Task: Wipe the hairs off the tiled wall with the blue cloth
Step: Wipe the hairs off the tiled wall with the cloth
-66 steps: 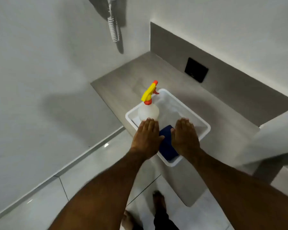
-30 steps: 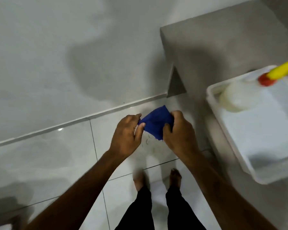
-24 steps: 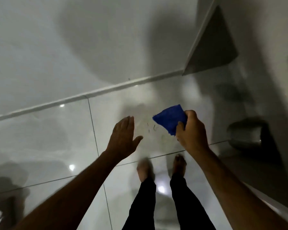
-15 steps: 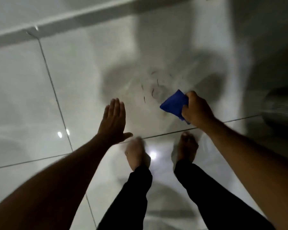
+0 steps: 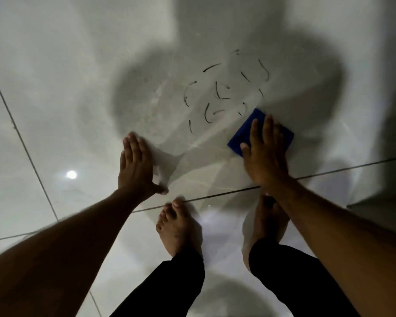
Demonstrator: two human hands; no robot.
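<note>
R hand (image 5: 264, 156) flat, fingers spread, pressing folded blue cloth (image 5: 281, 135) on glossy tiled wall (image 5: 78, 76), just below-right of thin curved dark hairs (image 5: 217, 97). L hand (image 5: 136, 167) open, palm on tile.

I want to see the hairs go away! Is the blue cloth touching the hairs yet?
Apart. The head view shows bare tile between the blue cloth, pressed flat under the right hand, and the nearest hairs above and to its left.
</note>
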